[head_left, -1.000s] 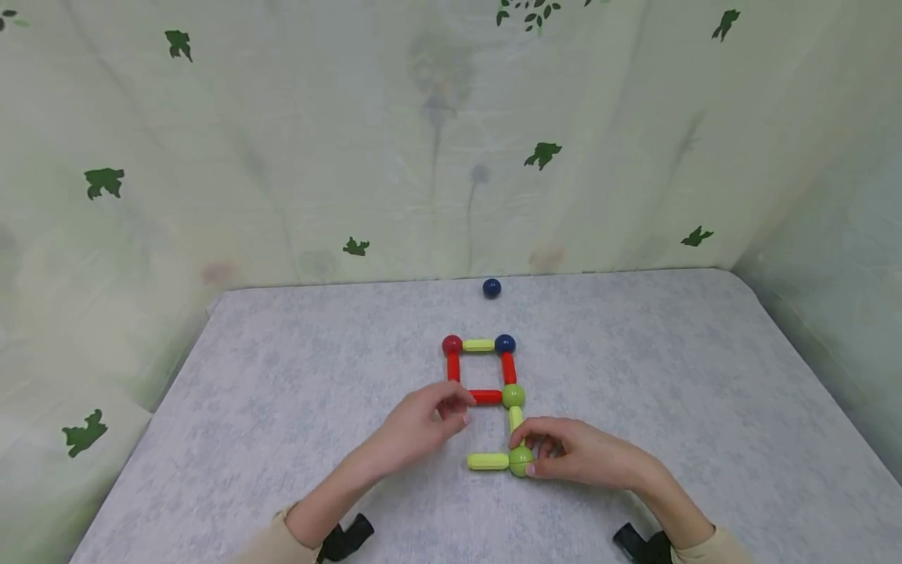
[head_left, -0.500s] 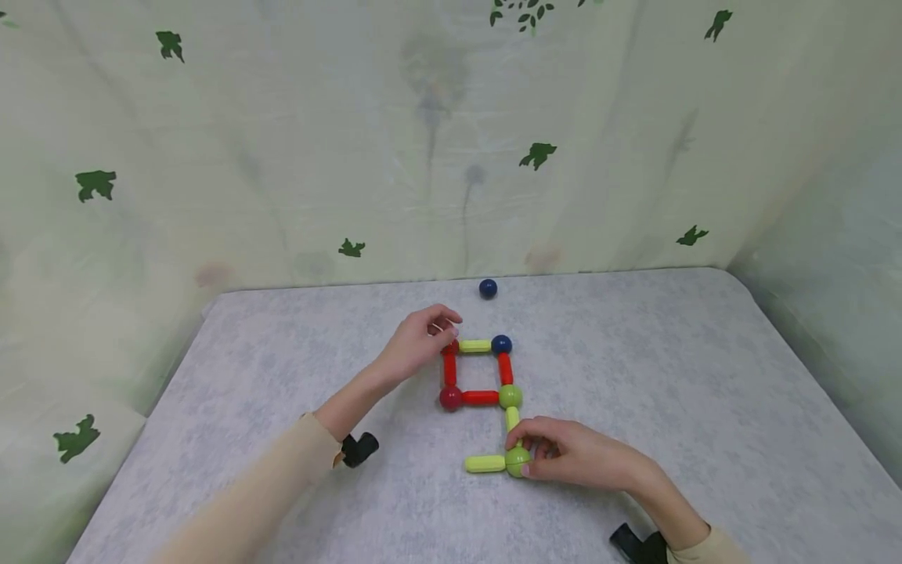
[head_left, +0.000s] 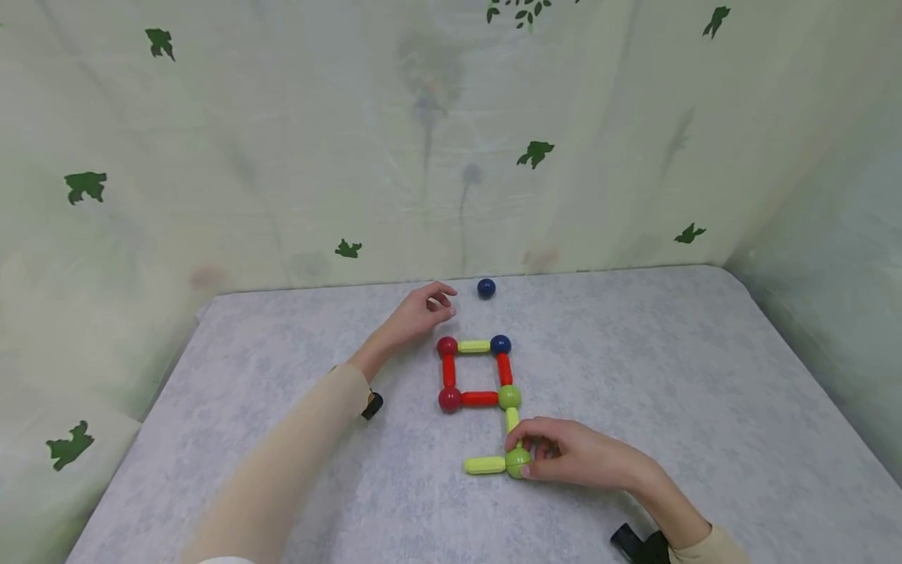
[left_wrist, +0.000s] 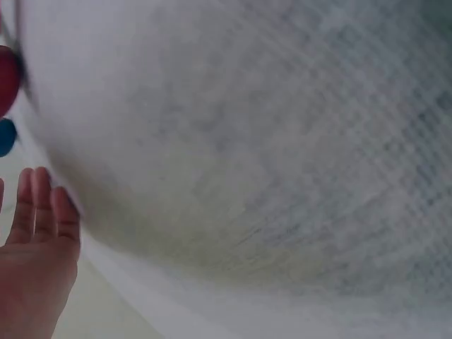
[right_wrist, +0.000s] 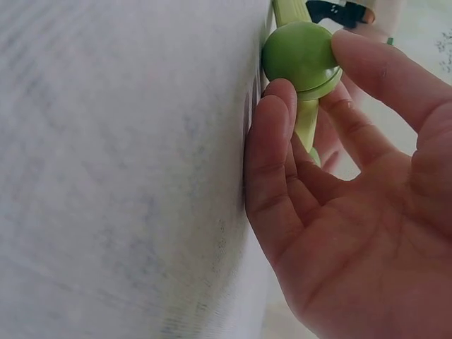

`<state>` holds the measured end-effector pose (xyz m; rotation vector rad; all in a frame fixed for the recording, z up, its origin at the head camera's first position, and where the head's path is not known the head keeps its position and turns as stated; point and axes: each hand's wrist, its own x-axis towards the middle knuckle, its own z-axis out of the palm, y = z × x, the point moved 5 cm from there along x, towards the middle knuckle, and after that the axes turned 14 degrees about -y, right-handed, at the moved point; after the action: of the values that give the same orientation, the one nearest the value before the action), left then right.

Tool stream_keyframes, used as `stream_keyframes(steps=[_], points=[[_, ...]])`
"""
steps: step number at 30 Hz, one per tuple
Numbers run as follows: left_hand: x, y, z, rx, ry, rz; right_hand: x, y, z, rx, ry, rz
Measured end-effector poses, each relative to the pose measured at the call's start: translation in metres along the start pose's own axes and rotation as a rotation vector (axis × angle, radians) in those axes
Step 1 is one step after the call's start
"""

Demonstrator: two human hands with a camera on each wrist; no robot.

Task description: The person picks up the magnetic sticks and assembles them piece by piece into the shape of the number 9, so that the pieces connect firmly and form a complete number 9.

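Observation:
My right hand pinches the near green ball between thumb and fingers; the right wrist view shows the same green ball with the thumb on it. From this ball a yellow-green rod points left, and another yellow-green rod runs up to a second green ball. That ball is a corner of a square with two red balls, a blue ball, red rods and a yellow-green rod. Holding nothing, my left hand reaches beyond the square, its fingers a little left of a loose dark blue ball.
The grey cloth-covered table ends at a pale curtain with green leaf prints, just behind the loose blue ball. My left forearm sleeve crosses the table's left side.
My left hand has moved away from the square's near-left corner, over its far-left corner, toward the loose blue ball. My right hand stays on the near green ball.

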<state>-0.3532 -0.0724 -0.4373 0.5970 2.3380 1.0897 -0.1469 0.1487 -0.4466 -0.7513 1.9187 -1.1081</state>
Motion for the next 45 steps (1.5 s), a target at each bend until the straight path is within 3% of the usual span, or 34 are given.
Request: stream_keyframes(steps=[4,13,20,24,31,37,45], points=[[0.01,-0.002,-0.001,-0.001,-0.027,-0.029,-0.001,-0.001,-0.002,-0.005,0.0,0.006],[0.035,0.016,-0.006,0.0,-0.02,-0.073,-0.005,-0.002,-0.007,-0.011,0.006,0.028],[0.055,0.032,0.007,-0.038,-0.046,0.033,-0.006,-0.001,-0.004,0.01,0.012,0.022],[0.062,0.035,0.018,-0.032,-0.065,0.049,-0.005,-0.002,0.0,0.022,0.005,-0.002],[0.062,0.035,0.026,0.042,-0.067,0.005,-0.004,-0.003,0.002,0.045,0.004,0.02],[0.059,0.031,0.024,0.026,-0.049,0.007,-0.004,-0.003,0.002,0.046,0.004,0.025],[0.037,0.023,0.013,-0.059,0.03,0.002,-0.004,-0.004,0.002,0.037,0.006,0.007]])
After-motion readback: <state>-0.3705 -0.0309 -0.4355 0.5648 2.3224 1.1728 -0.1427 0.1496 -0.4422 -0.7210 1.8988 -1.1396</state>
